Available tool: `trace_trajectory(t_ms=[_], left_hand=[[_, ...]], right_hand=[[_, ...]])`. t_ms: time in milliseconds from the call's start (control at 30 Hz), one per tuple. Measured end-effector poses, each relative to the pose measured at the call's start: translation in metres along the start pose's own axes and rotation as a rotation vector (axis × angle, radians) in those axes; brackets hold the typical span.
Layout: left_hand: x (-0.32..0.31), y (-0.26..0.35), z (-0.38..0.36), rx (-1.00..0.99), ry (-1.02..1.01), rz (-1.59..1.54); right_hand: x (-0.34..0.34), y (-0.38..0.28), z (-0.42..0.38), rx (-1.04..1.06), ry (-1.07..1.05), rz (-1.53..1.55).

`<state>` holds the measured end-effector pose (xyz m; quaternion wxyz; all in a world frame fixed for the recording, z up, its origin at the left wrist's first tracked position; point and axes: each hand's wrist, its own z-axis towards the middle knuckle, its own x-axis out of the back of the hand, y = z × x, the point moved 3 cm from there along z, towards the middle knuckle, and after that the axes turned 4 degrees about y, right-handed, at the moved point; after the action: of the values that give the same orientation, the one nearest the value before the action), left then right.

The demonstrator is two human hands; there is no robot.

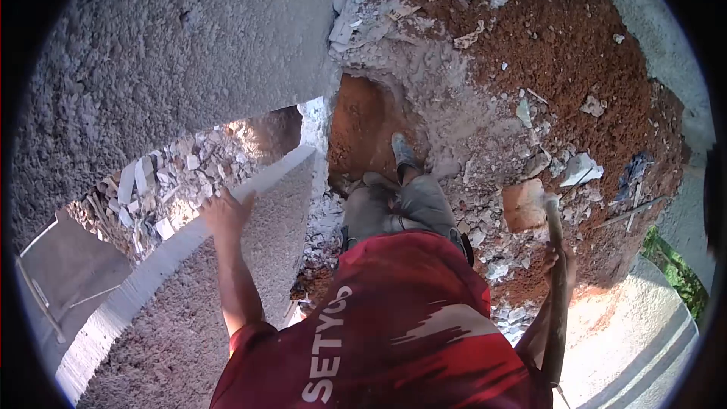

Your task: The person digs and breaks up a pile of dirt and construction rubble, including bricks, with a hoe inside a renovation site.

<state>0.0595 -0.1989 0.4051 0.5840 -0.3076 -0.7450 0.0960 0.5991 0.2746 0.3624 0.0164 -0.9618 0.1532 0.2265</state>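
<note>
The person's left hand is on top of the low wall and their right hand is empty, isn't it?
Not quite: the right hand isn't empty. The head view shows it gripping a long handle. The left hand is on top of the low wall, as you say.

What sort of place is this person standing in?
Probably a building or demolition site: the feet are in a rough pit, with loose red earth and broken rubble around, and a coarse, unpainted wall rises beside it.
</note>
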Motion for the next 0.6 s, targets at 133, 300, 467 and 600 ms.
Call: trace_trajectory(t_ms=[133, 300, 467, 600], left_hand=[[-0.022, 0.087, -0.033, -0.123, -0.196, -0.694], [-0.035, 0.203, -0.101, 0.115, -1.342, -2.049], [-0.095, 0.235, -0.09, 0.383, -1.428, -2.22], [-0.217, 0.255, -0.073, 0.617, -1.33, -1.865]], right_hand=[[-0.108, 0.069, 0.153, -0.249, 0.028, -0.283], [-0.186, 0.199, 0.337, -0.173, -0.07, -0.798], [-0.159, 0.33, 0.473, -0.086, 0.153, -0.976], [-0.099, 0.383, 0.557, -0.091, 0.119, -0.918]])
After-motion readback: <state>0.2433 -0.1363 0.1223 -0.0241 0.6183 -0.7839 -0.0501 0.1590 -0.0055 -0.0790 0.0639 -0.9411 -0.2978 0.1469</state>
